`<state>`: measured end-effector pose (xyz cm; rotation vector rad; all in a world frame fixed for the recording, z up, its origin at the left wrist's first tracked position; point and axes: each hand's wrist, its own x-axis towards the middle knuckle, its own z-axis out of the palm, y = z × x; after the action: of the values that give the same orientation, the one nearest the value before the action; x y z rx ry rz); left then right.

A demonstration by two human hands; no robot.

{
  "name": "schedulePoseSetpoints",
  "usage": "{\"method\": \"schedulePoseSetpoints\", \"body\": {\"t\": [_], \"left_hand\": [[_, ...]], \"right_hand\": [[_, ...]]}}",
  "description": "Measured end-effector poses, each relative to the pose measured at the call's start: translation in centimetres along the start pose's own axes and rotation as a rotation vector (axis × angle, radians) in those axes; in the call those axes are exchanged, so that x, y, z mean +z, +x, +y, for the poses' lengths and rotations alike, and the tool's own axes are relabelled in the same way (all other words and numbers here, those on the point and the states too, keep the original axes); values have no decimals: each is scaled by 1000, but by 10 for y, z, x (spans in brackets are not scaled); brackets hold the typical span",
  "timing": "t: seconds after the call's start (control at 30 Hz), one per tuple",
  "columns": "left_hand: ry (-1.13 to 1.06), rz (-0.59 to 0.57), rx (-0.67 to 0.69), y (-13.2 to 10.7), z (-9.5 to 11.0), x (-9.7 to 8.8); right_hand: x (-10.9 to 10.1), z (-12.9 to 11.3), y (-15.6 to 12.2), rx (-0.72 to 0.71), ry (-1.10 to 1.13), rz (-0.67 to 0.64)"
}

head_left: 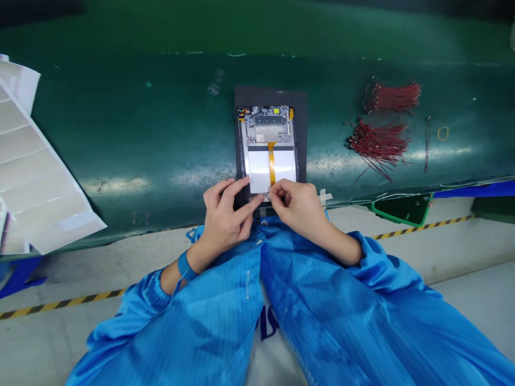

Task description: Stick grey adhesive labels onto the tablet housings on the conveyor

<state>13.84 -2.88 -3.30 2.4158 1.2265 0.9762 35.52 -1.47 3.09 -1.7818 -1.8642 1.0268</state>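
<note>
An opened tablet (269,147) lies on a dark pad (301,107) on the green table, its circuit board at the far end and a white battery with an orange ribbon cable (272,163) below it. Both hands work at its near edge. My left hand (225,214) rests on the lower left corner, with thumb and forefinger stretched toward the middle. My right hand (295,203) is closed in a pinch at the bottom edge, on something too small to make out. The two sets of fingertips nearly touch.
Two bundles of red wires (380,142) lie to the right on the table, with a small yellow ring (442,133) beyond them. A stack of white sheets (36,177) overhangs the left edge. A green tray (402,208) sits under the table's right edge.
</note>
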Motion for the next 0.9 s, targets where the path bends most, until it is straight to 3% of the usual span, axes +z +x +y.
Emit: {"method": "schedulePoseSetpoints", "body": {"t": [0.33, 0.47, 0.57, 0.7, 0.8, 0.9], "left_hand": [[-28, -8, -50, -1, -1, 2], [-3, 11, 17, -1, -2, -2], [54, -27, 34, 7, 6, -1], [120, -148, 144, 21, 18, 7], [143, -213, 185, 21, 12, 4], [108, -253, 135, 14, -5, -3]], "right_hand": [[8, -4, -3, -67, -357, -62], [-4, 4, -4, 29, -394, -25], [-17, 19, -4, 131, -298, 10], [-27, 36, -6, 52, -57, 0], [-45, 62, -11, 24, 138, 8], [-84, 108, -21, 94, 127, 289]]}}
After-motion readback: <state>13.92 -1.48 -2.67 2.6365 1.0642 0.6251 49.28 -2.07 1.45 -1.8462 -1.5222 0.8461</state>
